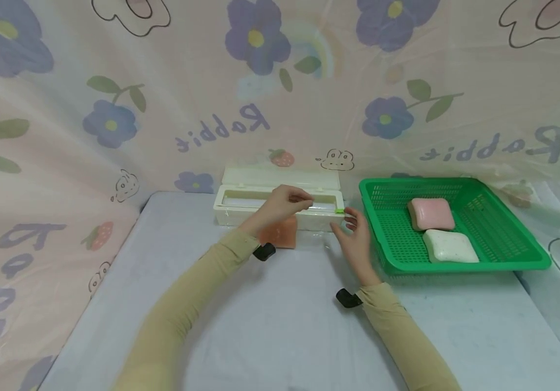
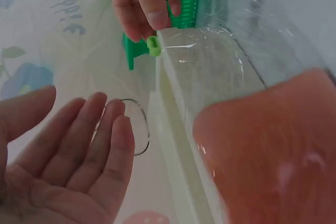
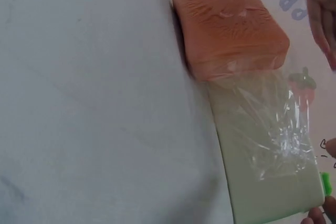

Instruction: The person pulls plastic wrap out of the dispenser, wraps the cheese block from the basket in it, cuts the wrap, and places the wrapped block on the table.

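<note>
A long white cling film box [image 1: 316, 221] stands with its lid [image 1: 280, 176] raised at the back of the table. A small green slide cutter [image 1: 339, 211] sits at its right end. Before the box lies an orange bar of soap [image 3: 231, 30] under clear film [image 3: 273, 129] that reaches across the box's front. My left hand [image 2: 73, 161], over the box, has its fingers relaxed and holds nothing. At the box's right end is my right hand [image 1: 356, 239], thumb and fingers apart, fingertips close by the cutter; whether they touch it, I cannot tell.
To the right stands a green plastic basket [image 1: 455, 266] holding a pink soap bar [image 1: 432, 214] and a white soap bar [image 1: 451, 247]. A printed plastic sheet [image 1: 309, 125] hangs behind the white table [image 1: 284, 326].
</note>
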A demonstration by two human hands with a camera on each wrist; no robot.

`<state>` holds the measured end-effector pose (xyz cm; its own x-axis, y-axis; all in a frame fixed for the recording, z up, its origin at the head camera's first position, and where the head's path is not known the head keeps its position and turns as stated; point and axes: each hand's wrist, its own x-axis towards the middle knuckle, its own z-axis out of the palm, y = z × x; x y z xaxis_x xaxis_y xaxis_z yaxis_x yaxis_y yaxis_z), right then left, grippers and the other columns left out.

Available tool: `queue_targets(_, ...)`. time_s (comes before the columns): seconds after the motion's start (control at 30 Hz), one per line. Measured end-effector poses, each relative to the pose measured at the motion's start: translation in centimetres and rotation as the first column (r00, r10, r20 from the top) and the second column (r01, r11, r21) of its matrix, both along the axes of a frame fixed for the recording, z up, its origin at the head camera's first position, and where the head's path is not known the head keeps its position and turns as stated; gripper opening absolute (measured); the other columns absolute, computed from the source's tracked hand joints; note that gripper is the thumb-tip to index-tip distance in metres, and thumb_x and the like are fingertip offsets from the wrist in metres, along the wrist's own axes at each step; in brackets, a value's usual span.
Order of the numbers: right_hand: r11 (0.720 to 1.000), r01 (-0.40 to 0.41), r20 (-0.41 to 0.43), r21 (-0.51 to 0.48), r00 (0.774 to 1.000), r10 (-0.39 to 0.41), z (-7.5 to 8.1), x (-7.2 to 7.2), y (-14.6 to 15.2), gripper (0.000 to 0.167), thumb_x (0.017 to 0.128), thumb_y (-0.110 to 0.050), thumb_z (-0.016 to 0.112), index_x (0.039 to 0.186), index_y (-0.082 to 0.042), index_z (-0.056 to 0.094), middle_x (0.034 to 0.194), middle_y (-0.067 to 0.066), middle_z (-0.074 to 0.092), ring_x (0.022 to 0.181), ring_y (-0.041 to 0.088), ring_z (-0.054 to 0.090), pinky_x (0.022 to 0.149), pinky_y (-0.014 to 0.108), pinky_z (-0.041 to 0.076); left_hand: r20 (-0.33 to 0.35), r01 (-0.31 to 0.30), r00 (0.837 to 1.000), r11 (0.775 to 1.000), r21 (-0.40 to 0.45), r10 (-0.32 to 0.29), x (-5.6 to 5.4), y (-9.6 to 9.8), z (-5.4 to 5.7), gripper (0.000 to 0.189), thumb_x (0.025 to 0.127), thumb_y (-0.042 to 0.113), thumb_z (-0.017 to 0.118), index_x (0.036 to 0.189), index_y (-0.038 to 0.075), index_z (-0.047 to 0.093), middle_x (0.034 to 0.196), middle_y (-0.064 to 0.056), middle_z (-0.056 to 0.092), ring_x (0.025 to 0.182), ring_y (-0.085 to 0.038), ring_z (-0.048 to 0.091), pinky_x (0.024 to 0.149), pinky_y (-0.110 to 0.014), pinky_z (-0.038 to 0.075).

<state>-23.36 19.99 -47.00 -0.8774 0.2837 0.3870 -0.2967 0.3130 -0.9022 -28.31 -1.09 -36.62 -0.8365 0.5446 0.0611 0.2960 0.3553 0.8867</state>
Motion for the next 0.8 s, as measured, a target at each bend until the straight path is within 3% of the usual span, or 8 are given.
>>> queue_targets(0.17,1.000,-0.004,-0.031,0.011,1.000,0.004,-0.5,-0.8,-0.1,0.052,0.084,-0.003,0.072,0.128,0.009,0.047,0.125,0.024,0.050,0.107,0.039,0.049,0.090,0.051,0.043,0.002,0.078,0.997,0.997,-0.013,-0.078,-1.9,3.5,-1.0,0.025,0.094,0.013,0.062,0.115,0.001,0.067,0.109,-0.006,0.068,0.099,-0.015,0.064,0.084,-0.023,0.051)
queue_targets(0.33,1.000,-0.017,-0.086,-0.017,0.996,0.015,-0.9,-1.5,0.0,0.051,0.083,0.005,0.070,0.126,0.016,0.044,0.123,0.034,0.045,0.105,0.047,0.044,0.084,0.060,0.040,0.027,0.095,0.995,0.995,0.012,-0.095,-3.3,5.9,-2.4,0.023,0.094,0.005,0.060,0.115,-0.003,0.066,0.107,-0.011,0.069,0.099,-0.017,0.065,0.082,-0.020,0.051)
queue_targets(0.5,1.000,-0.006,-0.047,-0.014,0.999,0.006,-0.8,-2.0,-0.1,0.050,0.084,0.001,0.071,0.126,0.011,0.046,0.123,0.026,0.046,0.104,0.035,0.045,0.083,0.049,0.044,0.084,0.084,0.993,0.995,0.061,-0.089,-4.3,6.7,-3.3,0.022,0.093,-0.001,0.059,0.113,-0.007,0.065,0.106,-0.015,0.069,0.098,-0.021,0.065,0.080,-0.021,0.053)
queue_targets(0.63,1.000,0.002,-0.021,-0.024,1.000,-0.003,-0.7,-2.3,-0.3,0.048,0.084,-0.003,0.073,0.124,0.006,0.047,0.122,0.019,0.047,0.102,0.027,0.044,0.081,0.038,0.044,0.087,0.078,0.992,0.993,0.084,-0.086,-4.8,7.0,-3.6,0.021,0.092,0.000,0.062,0.111,-0.008,0.066,0.104,-0.017,0.069,0.096,-0.024,0.066,0.079,-0.023,0.054)
queue_targets(0.7,1.000,0.003,-0.030,-0.029,1.000,-0.004,-0.8,-2.4,-0.3,0.048,0.084,-0.004,0.073,0.123,0.007,0.047,0.122,0.019,0.047,0.101,0.027,0.044,0.079,0.036,0.043,0.066,0.076,0.994,0.995,0.071,-0.081,-4.8,7.3,-3.8,0.021,0.090,0.002,0.065,0.109,-0.006,0.068,0.104,-0.016,0.069,0.095,-0.023,0.066,0.079,-0.023,0.053)
queue_targets(0.8,1.000,-0.003,-0.053,-0.027,0.999,0.002,-0.1,-2.0,-0.7,0.047,0.085,-0.001,0.071,0.122,0.012,0.045,0.122,0.026,0.046,0.103,0.036,0.043,0.078,0.044,0.042,0.032,0.063,0.997,0.997,0.048,-0.064,-4.8,7.8,-4.1,0.019,0.088,0.005,0.069,0.105,-0.003,0.070,0.101,-0.013,0.070,0.091,-0.019,0.066,0.077,-0.020,0.052)
